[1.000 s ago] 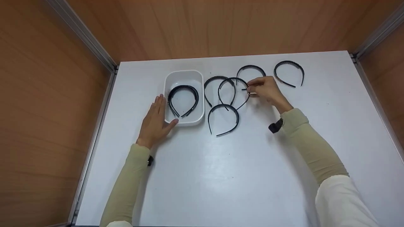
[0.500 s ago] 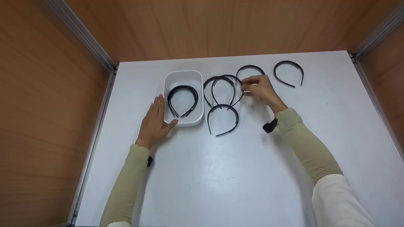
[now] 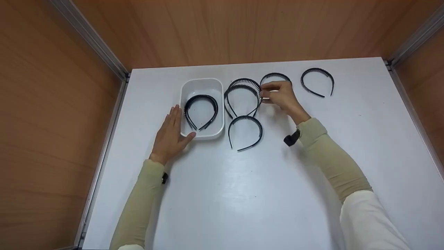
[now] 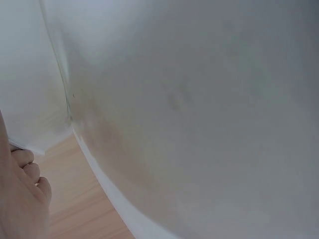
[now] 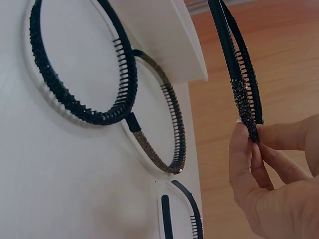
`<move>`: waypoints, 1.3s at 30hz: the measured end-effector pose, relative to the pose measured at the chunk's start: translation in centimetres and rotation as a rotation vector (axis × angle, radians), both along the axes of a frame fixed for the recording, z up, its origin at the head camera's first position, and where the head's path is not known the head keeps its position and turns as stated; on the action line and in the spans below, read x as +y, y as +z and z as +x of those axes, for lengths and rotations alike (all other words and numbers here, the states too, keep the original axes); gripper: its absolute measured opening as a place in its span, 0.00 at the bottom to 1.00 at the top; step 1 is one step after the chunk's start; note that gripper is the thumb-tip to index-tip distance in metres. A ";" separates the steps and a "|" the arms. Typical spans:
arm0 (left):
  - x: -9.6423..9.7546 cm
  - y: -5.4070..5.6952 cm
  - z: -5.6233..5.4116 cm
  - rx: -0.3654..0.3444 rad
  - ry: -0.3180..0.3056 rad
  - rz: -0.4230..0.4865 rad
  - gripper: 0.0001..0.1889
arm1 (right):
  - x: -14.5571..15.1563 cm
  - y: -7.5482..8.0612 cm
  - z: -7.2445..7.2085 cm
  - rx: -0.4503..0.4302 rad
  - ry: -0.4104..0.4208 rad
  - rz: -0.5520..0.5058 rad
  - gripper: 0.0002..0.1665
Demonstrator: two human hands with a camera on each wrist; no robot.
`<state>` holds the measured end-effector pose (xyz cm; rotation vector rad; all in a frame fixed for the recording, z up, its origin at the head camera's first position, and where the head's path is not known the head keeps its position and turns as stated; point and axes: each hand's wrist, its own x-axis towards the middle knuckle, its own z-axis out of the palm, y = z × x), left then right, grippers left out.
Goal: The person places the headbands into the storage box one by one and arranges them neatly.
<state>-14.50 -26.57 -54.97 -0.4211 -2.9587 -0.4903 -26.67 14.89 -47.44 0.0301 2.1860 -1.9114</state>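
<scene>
My left hand (image 3: pixel 168 135) lies with straight fingers along the left side of a white plastic tub (image 3: pixel 222 130), thumb at its near rim. Inside the tub are black toothed headbands (image 3: pixel 202 96), nested together. My right hand (image 3: pixel 281 97) pinches another black headband (image 3: pixel 244 80) by its side, between thumb and fingers. That headband shows glittery beading in the right wrist view, raised above the white table. In the head view it overlaps a headband (image 5: pixel 174 124) lying right beside the tub. The left wrist view shows only the fingers (image 4: pixel 32 172) beside a large white surface.
One headband (image 3: pixel 260 130) lies nearer the front, just right of the tub. Another headband (image 3: pixel 275 74) is partly hidden behind my right hand, and one more headband (image 3: pixel 317 70) lies at the back right. Wooden panels (image 3: pixel 222 31) stand around the white table (image 3: pixel 222 198).
My right hand has moved left toward the tub, bringing the pinched headband over the one beside the tub. My left hand and the tub stay in place.
</scene>
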 end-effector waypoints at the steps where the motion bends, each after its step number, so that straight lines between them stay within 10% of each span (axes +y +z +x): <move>1: 0.0 0.0 0.0 0.001 -0.001 0.001 0.55 | -0.2 0.0 0.0 0.000 0.004 -0.001 0.18; 39: -0.3 -0.1 0.0 0.048 -0.021 0.037 0.55 | -7.7 0.9 -0.3 -0.007 0.076 -0.020 0.16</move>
